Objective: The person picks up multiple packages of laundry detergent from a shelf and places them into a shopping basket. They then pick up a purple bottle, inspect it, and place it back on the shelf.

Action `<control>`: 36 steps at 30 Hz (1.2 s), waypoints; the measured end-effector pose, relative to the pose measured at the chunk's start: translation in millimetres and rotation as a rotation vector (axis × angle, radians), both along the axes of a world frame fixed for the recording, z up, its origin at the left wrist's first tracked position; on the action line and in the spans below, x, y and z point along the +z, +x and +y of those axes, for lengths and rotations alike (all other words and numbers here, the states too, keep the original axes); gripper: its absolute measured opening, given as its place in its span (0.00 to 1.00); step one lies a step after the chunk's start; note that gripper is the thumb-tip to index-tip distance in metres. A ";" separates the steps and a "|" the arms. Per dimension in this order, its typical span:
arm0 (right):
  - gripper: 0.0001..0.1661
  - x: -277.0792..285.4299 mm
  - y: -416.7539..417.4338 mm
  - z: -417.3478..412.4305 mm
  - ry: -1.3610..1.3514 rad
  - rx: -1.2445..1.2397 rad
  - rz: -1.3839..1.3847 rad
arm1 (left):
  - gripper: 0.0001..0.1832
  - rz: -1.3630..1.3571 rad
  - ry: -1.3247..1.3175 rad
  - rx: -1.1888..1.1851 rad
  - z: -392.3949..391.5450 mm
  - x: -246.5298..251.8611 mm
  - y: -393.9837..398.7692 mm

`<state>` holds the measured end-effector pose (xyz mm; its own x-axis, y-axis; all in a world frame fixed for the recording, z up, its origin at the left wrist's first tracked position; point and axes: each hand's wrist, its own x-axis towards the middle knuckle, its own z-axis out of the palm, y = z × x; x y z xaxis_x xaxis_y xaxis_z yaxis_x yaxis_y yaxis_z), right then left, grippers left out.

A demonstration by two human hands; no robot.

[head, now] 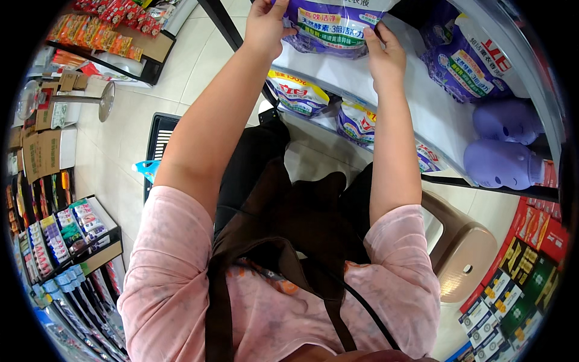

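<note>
At the top edge, a purple and white plastic pouch of liquid laundry detergent (pixel 332 28) is held upright between both hands, over a white store shelf (pixel 312 70). My left hand (pixel 268 28) grips its left side, and my right hand (pixel 385 53) pinches its right side. The pouch's top lies out of view. More detergent pouches (pixel 298 94) stand on the level below. To the right, a similar large pouch (pixel 475 63) is on the same shelf as two purple bottles (pixel 497 163) with closed-eye faces.
A beige plastic stool (pixel 466 253) stands at the right below the shelf. A black basket (pixel 158 124) with a blue item is on the tiled floor at the left. Snack racks (pixel 108 50), cardboard boxes (pixel 43 154) and a display of small packs (pixel 68 231) line the left side. Stacked cartons (pixel 506 289) fill the lower right.
</note>
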<state>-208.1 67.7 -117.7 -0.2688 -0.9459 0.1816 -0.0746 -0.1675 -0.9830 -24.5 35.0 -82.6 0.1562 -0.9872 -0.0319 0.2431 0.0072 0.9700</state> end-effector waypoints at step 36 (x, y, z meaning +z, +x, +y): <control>0.23 23.4 -101.2 22.4 -0.400 -0.433 -0.057 | 0.23 -0.617 -0.476 -0.114 82.5 -23.2 -36.1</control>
<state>-309.3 90.1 -94.3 -0.6345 -0.6092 0.4756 -0.1680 -0.4920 -0.8542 -60.6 117.5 -105.8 -0.0950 -0.8840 0.4577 -0.3138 0.4629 0.8290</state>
